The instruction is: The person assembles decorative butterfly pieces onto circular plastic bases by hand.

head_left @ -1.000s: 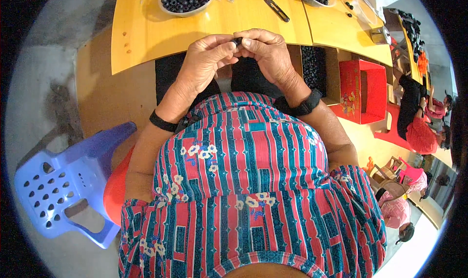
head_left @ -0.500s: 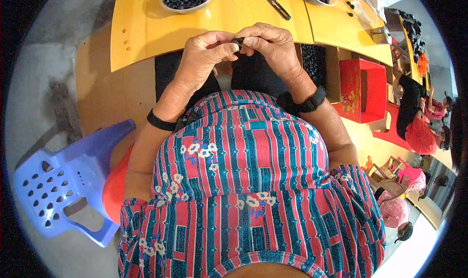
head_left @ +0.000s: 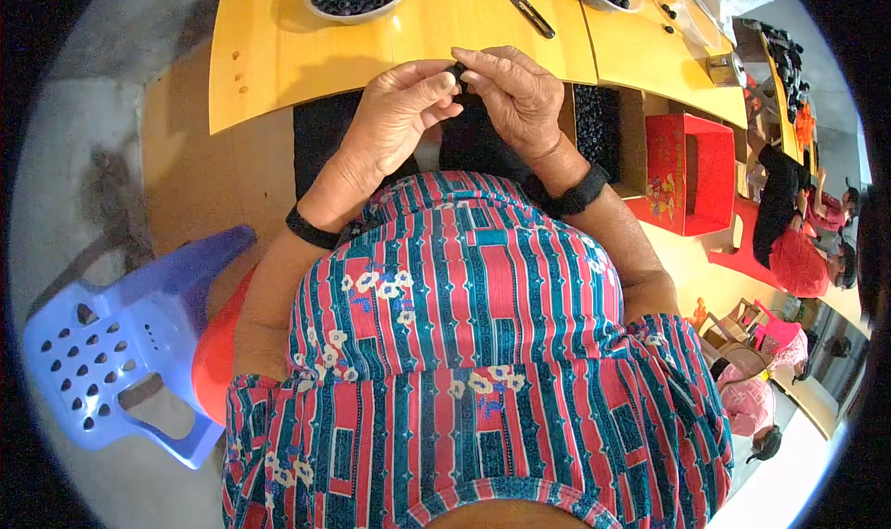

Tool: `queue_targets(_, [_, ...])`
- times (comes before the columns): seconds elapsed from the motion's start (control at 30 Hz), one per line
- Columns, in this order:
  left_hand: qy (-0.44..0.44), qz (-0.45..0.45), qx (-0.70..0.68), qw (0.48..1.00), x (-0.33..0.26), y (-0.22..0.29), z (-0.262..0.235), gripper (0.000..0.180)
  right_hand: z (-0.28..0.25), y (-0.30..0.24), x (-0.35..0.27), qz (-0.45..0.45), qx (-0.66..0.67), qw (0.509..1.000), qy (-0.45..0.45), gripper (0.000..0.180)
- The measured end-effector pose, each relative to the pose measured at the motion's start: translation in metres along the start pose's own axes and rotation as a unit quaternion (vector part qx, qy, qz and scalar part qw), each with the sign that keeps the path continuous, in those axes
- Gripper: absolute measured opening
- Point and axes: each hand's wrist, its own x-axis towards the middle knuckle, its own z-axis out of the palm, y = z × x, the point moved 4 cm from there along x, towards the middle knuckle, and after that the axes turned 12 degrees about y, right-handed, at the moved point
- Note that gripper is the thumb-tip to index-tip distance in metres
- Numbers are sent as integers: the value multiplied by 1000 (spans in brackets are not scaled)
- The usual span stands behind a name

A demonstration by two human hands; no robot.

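My left hand [head_left: 401,107] and my right hand [head_left: 516,93] meet just over the near edge of the yellow table [head_left: 278,74]. Between their fingertips is a small black ring-like part [head_left: 457,70], pinched from both sides. Its exact kind is too small to make out, and the fingers partly cover it. Beyond the hands stands a white bowl [head_left: 357,19] filled with small black round parts. To its right lies a pair of black thread snips [head_left: 529,14].
A second bowl [head_left: 613,5] of black parts stands at the far right, beside a metal tin [head_left: 726,70]. Under the table a carton [head_left: 599,125] holds more black parts, next to a red box [head_left: 691,172]. A blue plastic stool [head_left: 121,362] is at left. Other people sit at right.
My hands have shifted slightly, and the right hand's fingers have straightened toward the black part. More of that part now shows between the fingertips.
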Motion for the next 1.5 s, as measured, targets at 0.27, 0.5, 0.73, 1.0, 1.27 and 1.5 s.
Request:
queue_targets(0.27, [13,33,40,999,2,-1,-2,24,-2,5,3,34,28,999,-14,19])
queue_targets(0.5, [72,122,172,975,-1,11,0,21,9,25,-12,426,279,859,-52,12])
queue_targets(0.73, [49,189,215,957,-2,18,3,24,15,33,-16,504,447,735,-73,14])
queue_targets(1.0, [50,258,286,921,-4,26,4,24,14,26,-14,477,404,779,-51,10])
queue_targets(1.27, [64,291,266,917,-7,32,8,21,12,8,-6,365,262,893,-12,10])
queue_targets(1.5, [64,327,322,886,-10,36,9,20,5,-10,6,99,-50,994,-8,10])
